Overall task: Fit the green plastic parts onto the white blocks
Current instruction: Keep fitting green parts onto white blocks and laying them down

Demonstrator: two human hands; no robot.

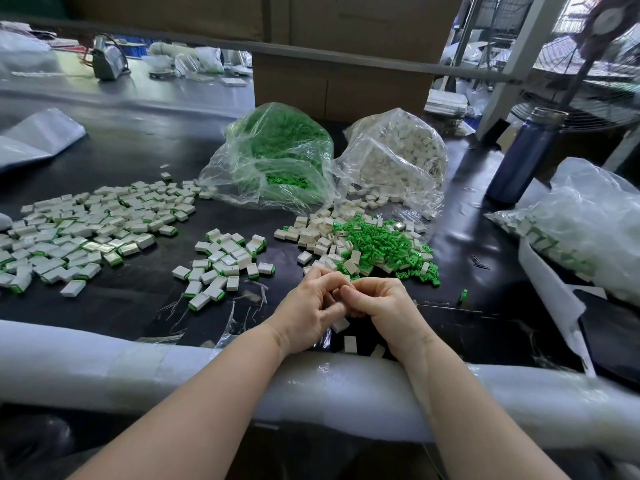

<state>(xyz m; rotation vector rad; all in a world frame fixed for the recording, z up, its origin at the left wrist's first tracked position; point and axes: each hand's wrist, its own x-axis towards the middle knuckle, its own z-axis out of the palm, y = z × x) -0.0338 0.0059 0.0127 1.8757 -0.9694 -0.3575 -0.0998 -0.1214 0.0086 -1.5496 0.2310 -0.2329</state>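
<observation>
Workshop bench: black table top [145,289] with a padded white roll [104,368] along its near edge, cardboard boxes [339,77] behind, and a wire-guard fan [588,81] at far right. Far centre, two clear bags side by side: bag of green plastic parts [277,150] on the left, bag of white blocks [401,154] on the right, both open toward the person. In front of the bags, a loose heap of green plastic parts [381,244] mixed with loose white blocks [318,233]. Centre-left, a small cluster of finished blocks [225,261], white with a green edge showing; far left, a large spread of the same finished blocks [86,226]. One stray green part [463,294] lies alone to the right of the hands. Right side: dark blue bottle [526,157] standing upright, and a further clear bag of finished pieces [588,230] lying beside it. Near edge, centre: left hand [308,313] and right hand [381,306] held together, fingertips touching, both with fingers curled inward over something small; the piece pinched between them is hidden by the fingers. A white block [340,324] shows just beneath the left hand; whether that hand grips it cannot be told. Two more white blocks [350,344] lie on the table under the wrists, against the padded roll.
</observation>
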